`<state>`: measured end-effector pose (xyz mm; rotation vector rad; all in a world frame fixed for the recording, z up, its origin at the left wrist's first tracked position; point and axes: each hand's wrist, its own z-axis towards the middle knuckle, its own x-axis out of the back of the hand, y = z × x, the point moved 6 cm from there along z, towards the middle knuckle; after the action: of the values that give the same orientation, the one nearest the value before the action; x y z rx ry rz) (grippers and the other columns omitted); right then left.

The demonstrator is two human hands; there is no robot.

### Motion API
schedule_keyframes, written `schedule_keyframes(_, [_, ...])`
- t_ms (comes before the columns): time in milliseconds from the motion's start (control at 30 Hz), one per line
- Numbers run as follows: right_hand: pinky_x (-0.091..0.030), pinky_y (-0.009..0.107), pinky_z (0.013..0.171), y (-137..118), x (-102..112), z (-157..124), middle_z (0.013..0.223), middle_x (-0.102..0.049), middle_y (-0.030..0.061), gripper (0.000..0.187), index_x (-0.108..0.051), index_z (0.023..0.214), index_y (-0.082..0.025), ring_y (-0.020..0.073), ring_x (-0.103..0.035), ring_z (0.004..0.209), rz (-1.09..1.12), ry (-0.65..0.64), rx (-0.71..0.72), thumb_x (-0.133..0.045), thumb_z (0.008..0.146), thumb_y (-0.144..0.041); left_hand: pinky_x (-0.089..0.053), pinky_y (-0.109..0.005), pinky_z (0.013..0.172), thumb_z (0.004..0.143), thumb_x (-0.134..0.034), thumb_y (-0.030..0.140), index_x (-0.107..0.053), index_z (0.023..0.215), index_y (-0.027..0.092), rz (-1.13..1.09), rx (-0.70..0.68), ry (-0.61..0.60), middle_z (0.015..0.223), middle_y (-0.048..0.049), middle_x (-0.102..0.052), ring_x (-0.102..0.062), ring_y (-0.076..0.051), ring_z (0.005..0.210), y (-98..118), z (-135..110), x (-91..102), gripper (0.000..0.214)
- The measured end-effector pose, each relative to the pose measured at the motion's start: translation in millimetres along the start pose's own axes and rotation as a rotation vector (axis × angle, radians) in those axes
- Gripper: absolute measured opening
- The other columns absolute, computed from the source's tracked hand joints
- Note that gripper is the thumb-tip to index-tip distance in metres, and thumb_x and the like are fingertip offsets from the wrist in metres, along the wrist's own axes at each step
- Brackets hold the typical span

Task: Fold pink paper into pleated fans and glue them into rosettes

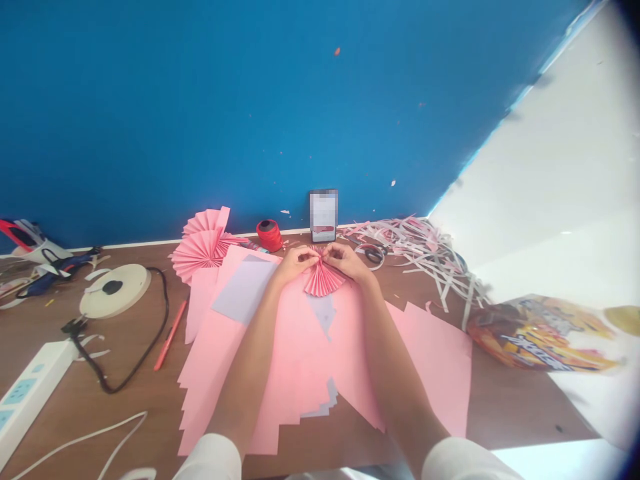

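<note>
Both my hands meet at the far middle of the table over a small pink pleated paper fan (323, 279). My left hand (296, 262) pinches the fan's top on the left, fingers closed. My right hand (347, 260) pinches the top from the right, fingers closed too. The fan spreads downward below my fingers. Under my forearms lies a spread of pink paper sheets (425, 353). Two finished pink fans (203, 243) lie to the left, near the blue wall.
A red spool (270, 235) and a small upright card (323, 215) stand by the wall. Scissors (373, 255) lie among white paper strips (425, 247) on the right. A snack bag (540, 333), tape roll (115, 289), red pen (170, 335), power strip (27, 390), black cable and glue gun (55, 270) are also here.
</note>
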<state>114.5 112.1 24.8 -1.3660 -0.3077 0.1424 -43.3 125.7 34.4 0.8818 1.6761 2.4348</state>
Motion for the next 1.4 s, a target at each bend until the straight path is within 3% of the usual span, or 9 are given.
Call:
schedule_keyframes(467, [-0.040,0.027,0.062,-1.6,-1.1,0.3,0.069,-0.062,0.0009,0.024,-0.068,0.077,-0.016,0.0131,-0.051,0.062,-0.093,-0.017,0.008,-0.071,0.075,-0.040,-0.040,-0.026,0.065,0.078,-0.068,0.035,-0.070,0.085,0.015,-0.050,0.005,0.013,0.081,-0.0036,-0.064,-0.053,-0.013,0.071,1.3,-0.7,-1.0,0.022])
schedule_keyframes(900, [-0.045,0.029,0.071,-3.5,-8.1,-0.2,0.077,-0.065,0.0022,0.027,-0.067,0.080,-0.017,0.0160,-0.056,0.071,-0.092,-0.138,0.015,-0.068,0.078,-0.044,-0.038,-0.023,0.058,0.073,-0.071,0.038,-0.062,0.078,0.015,-0.137,0.069,0.001,0.072,-0.0007,-0.059,-0.050,-0.011,0.063,-6.2,0.8,-6.3,0.025])
schedule_keyframes(1267, [-0.044,0.030,0.081,-2.1,-8.1,-0.6,0.083,-0.061,0.0019,0.026,-0.060,0.082,-0.018,0.0161,-0.055,0.080,-0.051,-0.125,0.005,-0.061,0.083,-0.044,-0.039,-0.025,0.061,0.078,-0.067,0.034,-0.068,0.086,0.015,-0.078,0.059,-0.012,0.079,-0.0027,-0.063,-0.051,-0.012,0.067,-8.0,0.1,-1.2,0.021])
schedule_keyframes(1400, [-0.045,0.031,0.078,-2.7,-7.5,-0.3,0.081,-0.062,0.0023,0.024,-0.063,0.082,-0.017,0.0160,-0.055,0.077,-0.072,-0.119,0.012,-0.063,0.081,-0.042,-0.039,-0.025,0.062,0.078,-0.066,0.034,-0.068,0.085,0.015,-0.070,0.052,-0.020,0.079,-0.0029,-0.063,-0.051,-0.012,0.067,-7.0,0.5,-2.2,0.020])
